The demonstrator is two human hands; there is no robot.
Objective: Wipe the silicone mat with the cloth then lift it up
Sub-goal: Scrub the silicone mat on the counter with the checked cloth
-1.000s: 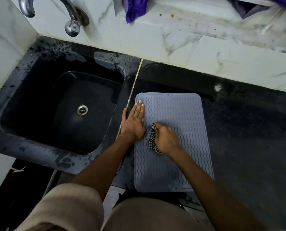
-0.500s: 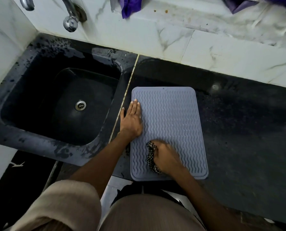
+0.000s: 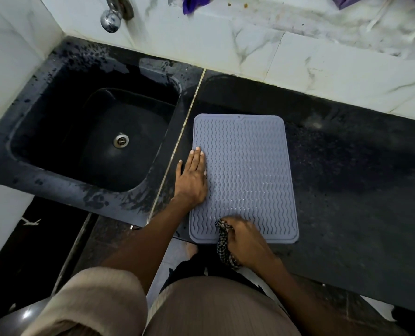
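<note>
A grey, rounded-rectangle silicone mat [image 3: 245, 170] ribbed with wavy ridges lies flat on the speckled black stone counter [image 3: 347, 190], the left hand [image 3: 192, 177] pressing straight fingers on its nine o'clock edge while the right hand [image 3: 246, 241] curls around a bunched checked cloth [image 3: 223, 246] at six o'clock.

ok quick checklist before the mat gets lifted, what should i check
1. Mat flat on the counter: ok.
2. Left hand steadying the mat's left edge, fingers straight: ok.
3. Right hand gripping the checked cloth at the near edge: ok.
4. Whole mat wiped: cannot tell.
5. A hand free to take the mat: not ok, one presses, one holds cloth.
6. Nothing lying on the mat besides hands and cloth: ok.
</note>
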